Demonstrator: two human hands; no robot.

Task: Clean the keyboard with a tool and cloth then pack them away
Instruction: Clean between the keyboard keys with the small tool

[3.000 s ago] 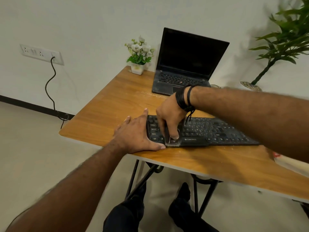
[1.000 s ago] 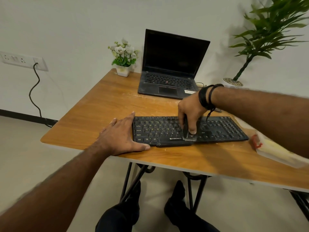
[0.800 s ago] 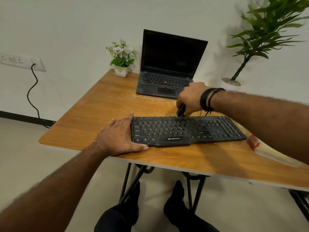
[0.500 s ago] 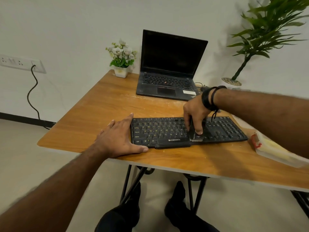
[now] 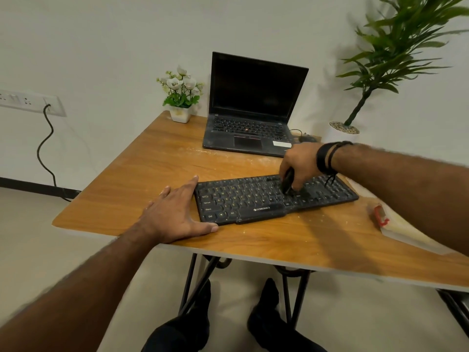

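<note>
- Head view: our left hand (image 5: pixel 172 215) is lying flat, fingers relaxed, beside the keyboard (image 5: pixel 274 198).
- Our right hand (image 5: pixel 300 163) is grasping a brush (image 5: pixel 288 184) on its keys.

An open black laptop (image 5: pixel 250 120) stands at the wooden table's (image 5: pixel 157 168) far edge. Left of the laptop sits 1 white flower pot (image 5: pixel 180 97); right of it, a leafy plant (image 5: pixel 380 59).

Keyboards we are counting: one (image 5: pixel 274 199)
Laptops: one (image 5: pixel 250 107)
Potted plants: two (image 5: pixel 180 96) (image 5: pixel 396 52)
Hands: two (image 5: pixel 175 214) (image 5: pixel 300 162)
</note>
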